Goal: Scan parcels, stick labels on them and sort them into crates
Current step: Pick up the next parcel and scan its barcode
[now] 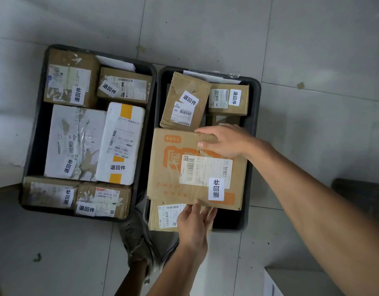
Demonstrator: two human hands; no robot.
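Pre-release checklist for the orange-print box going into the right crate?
1. Right hand grips the far edge of the orange-print box: ok.
2. Left hand supports the near edge, fingers straight: ok.
3. White label stuck on the box: ok.
4. Box lies flat in the right crate: not ok, it rests on the parcel beneath.
5. Left crate has room instead: not ok, packed.
6. Barcode scanned: cannot tell.

grey floor tiles (205,28), worn shoe (137,238)

Brown orange-printed box (173,167), white-and-yellow parcel (120,144), black crates (253,133), grey floor tiles (205,28).
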